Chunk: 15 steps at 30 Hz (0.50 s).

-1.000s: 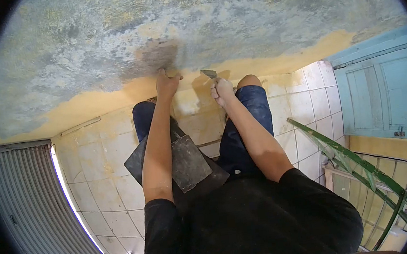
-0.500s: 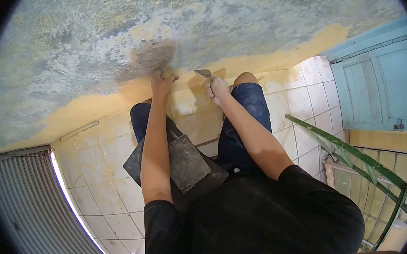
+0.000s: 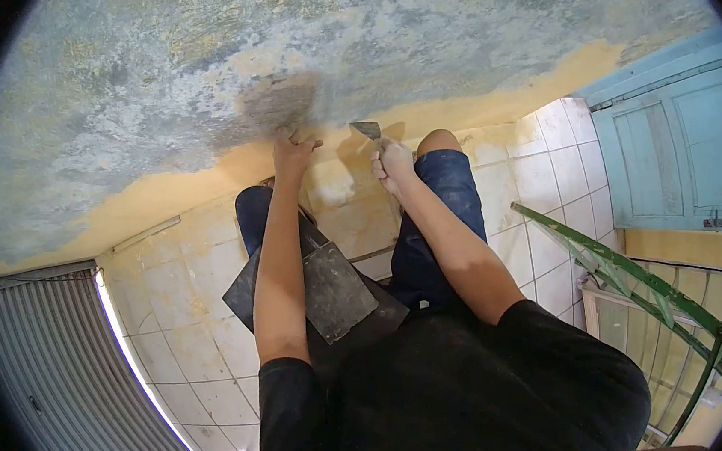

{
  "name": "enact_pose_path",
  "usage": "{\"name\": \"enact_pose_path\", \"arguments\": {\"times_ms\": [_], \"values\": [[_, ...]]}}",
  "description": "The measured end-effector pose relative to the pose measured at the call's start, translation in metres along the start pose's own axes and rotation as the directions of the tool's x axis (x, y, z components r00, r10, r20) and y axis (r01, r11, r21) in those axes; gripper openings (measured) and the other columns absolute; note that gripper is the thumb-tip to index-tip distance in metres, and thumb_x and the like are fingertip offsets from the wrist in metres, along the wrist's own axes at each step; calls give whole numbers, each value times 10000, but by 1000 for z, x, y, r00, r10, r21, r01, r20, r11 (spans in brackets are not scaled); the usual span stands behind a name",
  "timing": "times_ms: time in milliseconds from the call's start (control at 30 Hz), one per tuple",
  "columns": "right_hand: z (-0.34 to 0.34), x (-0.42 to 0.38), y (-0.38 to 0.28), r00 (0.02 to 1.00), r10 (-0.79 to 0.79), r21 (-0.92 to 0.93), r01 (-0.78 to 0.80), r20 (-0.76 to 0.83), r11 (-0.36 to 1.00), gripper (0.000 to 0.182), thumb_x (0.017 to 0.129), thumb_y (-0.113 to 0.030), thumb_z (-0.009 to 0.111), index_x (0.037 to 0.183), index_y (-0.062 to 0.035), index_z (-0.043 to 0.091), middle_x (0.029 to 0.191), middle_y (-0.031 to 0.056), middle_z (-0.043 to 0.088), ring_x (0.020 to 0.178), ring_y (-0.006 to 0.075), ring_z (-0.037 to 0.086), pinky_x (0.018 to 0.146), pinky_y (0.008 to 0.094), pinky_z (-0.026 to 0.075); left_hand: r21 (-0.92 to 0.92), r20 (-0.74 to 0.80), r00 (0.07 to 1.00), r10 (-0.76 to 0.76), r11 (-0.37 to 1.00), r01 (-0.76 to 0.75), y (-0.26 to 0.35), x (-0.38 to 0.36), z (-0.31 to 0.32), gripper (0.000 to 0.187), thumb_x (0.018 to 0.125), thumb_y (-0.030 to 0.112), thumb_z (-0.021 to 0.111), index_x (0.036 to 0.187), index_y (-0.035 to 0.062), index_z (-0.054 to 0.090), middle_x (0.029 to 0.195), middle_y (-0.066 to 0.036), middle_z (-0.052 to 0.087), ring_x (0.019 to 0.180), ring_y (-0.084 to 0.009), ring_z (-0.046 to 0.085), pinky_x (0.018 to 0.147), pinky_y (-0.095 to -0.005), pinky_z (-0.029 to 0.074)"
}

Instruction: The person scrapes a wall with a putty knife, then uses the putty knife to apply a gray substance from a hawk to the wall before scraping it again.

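Observation:
A small pointing trowel [image 3: 366, 129] is gripped by its handle in my right hand [image 3: 394, 166], the pointed blade aimed up and left beside the wall. The lower wall [image 3: 449, 54] is rough and grey with yellow paint along its base. My left hand [image 3: 294, 157] is close to the wall's yellow strip, just below a darker damp-looking patch [image 3: 277, 100]. Its thumb sticks out to the right and the fingers are loosely bent, with nothing visible in them. Across my lap, partly under my left forearm, lies a dark square board [image 3: 337, 292] over a larger dark sheet [image 3: 242, 292].
White floor tiles [image 3: 183, 301] with yellowish stains run below the wall. A ribbed metal shutter [image 3: 74, 379] stands at the left. On the right are a blue door [image 3: 680, 146] and a green metal frame [image 3: 623, 271] slanting beside a barred panel [image 3: 684, 292].
Both hands have shifted slightly to the right in the view. The trowel has turned a little, showing more of its blade, and my left fingers have changed their bend.

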State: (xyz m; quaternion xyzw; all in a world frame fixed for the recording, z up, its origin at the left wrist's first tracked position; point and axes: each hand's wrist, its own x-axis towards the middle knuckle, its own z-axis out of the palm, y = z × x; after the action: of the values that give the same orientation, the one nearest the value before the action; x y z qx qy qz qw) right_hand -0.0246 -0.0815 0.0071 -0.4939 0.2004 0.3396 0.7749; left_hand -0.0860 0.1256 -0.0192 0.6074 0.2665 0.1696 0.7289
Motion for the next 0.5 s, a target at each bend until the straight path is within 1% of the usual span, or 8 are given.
{"name": "enact_pose_path", "arguments": {"times_ms": [67, 100, 133, 167, 300, 367, 467, 500], "values": [[-2, 10, 3, 999, -47, -92, 44, -27, 995, 145, 976, -161, 366, 995, -117, 503, 699, 61, 499, 448, 108, 349, 361, 247, 237, 93, 43, 998, -35, 995, 30, -8, 5, -3, 555, 839, -46, 587, 1322, -154, 337, 1308, -273, 498, 878, -302, 685, 758, -347, 589], [-5, 12, 4, 998, -50, -92, 48, -27, 995, 145, 976, -161, 366, 995, -117, 503, 699, 61, 499, 448, 108, 349, 361, 247, 237, 92, 46, 998, -32, 995, 28, -5, 4, -1, 555, 839, -46, 587, 1322, -154, 337, 1308, -273, 498, 878, -302, 685, 758, -347, 589], [-8, 13, 7, 999, -34, 27, 35, -7, 999, 120, 965, -161, 409, 894, -109, 490, 656, 60, 494, 428, 114, 365, 353, 259, 255, 87, 49, 998, -26, 996, 22, -3, 1, -2, 670, 836, 1, 610, 1372, -170, 246, 1339, -311, 464, 869, -301, 698, 739, -327, 576], [-10, 13, 10, 1000, -21, 145, 19, 16, 989, 173, 953, -161, 451, 793, -102, 476, 614, 59, 489, 408, 120, 381, 345, 270, 274, 84, 52, 998, -19, 996, 15, 0, -1, -2, 793, 834, 48, 632, 1423, -186, 155, 1371, -350, 429, 861, -300, 712, 721, -306, 563], [1, -4, 1, 998, -56, 81, 57, -13, 995, 169, 949, -149, 446, 787, -103, 469, 608, 57, 483, 410, 123, 383, 346, 274, 277, 68, 23, 999, -50, 997, 48, 10, -6, 1, 789, 838, 58, 632, 1420, -190, 160, 1368, -351, 431, 863, -298, 712, 726, -309, 565], [3, 3, 1, 997, -43, -10, 42, -71, 999, 166, 945, -136, 434, 785, -107, 467, 603, 55, 476, 413, 125, 385, 347, 277, 279, 206, 39, 998, -42, 978, 33, 4, -1, -2, 774, 839, 38, 623, 1419, -189, 163, 1369, -349, 431, 869, -298, 710, 731, -307, 567], [-5, 11, 8, 999, -36, 74, 39, -33, 996, 156, 932, -122, 426, 783, -109, 469, 605, 54, 472, 412, 127, 380, 349, 277, 279, 113, 17, 998, -57, 992, 55, 12, -6, 4, 766, 835, 29, 620, 1415, -190, 171, 1371, -342, 434, 870, -302, 709, 733, -304, 567], [-2, 6, 6, 999, -37, 75, 39, -28, 996, 156, 932, -122, 426, 783, -109, 469, 605, 54, 472, 412, 127, 380, 349, 277, 279, 115, 14, 998, -54, 992, 52, 13, -6, 4, 766, 835, 29, 620, 1415, -190, 171, 1371, -342, 434, 870, -302, 709, 733, -304, 567]]}}
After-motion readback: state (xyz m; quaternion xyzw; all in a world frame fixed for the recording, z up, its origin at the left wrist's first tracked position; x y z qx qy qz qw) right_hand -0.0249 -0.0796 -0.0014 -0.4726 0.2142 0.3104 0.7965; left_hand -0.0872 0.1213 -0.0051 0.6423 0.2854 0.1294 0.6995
